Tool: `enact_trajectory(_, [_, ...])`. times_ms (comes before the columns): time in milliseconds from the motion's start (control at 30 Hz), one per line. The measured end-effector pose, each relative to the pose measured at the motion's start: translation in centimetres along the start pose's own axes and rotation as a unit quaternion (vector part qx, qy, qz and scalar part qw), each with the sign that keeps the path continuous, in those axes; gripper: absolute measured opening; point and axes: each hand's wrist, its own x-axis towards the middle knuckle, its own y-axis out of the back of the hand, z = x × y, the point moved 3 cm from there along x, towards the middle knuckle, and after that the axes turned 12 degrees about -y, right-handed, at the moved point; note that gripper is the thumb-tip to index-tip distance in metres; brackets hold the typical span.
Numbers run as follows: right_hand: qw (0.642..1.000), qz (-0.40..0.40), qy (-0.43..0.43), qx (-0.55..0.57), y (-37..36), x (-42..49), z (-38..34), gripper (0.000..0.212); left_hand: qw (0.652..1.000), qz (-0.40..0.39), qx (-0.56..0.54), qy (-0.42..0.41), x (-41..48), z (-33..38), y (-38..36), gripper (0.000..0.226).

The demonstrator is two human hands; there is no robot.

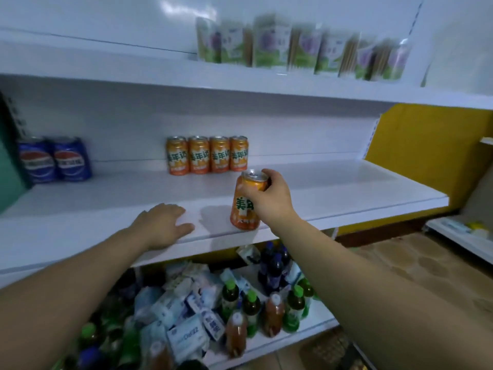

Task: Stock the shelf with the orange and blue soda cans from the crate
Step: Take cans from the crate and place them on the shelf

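Observation:
My right hand [269,198] grips an orange soda can [244,212] by its top; the can stands upright near the front edge of the white middle shelf [346,188]. Several orange cans [206,154] stand in a row at the back of this shelf. Two blue cans [54,160] stand at the far left of the shelf. My left hand [162,225] rests flat on the shelf's front edge, fingers spread, holding nothing. No crate is in view.
The top shelf holds several green and purple cartons [298,46]. The lower shelf [288,340] is packed with bottles [250,305] and white packets [186,311]. A yellow panel [426,145] stands right of the shelf unit.

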Motion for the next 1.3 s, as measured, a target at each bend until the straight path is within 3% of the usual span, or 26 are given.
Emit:
enact_trajectory(100, [0.999, -0.035, 0.017, -0.013, -3.5, 1.4, 0.3, 0.053, 0.996, -0.035, 0.039, 0.070, -0.3, -3.7, -0.5, 0.078])
enact_trajectory(467, [0.991, -0.044, 0.109, -0.061, -13.7, 10.0, 0.4, 0.046, 0.997, -0.001, 0.044, 0.066, 0.8, -4.6, -1.4, 0.080])
enact_trajectory(1033, [0.986, -0.014, 0.143, -0.083, -20.8, 17.7, -0.7, 0.077, 0.997, 0.000, 0.039, 0.063, 0.8, -4.8, -1.6, 0.081])
enact_trajectory(1300, [0.988, -0.040, 0.121, -0.087, -21.1, 18.2, -1.2, 0.072, 0.997, -0.005, 0.036, 0.064, 0.8, -4.9, -1.6, 0.080])
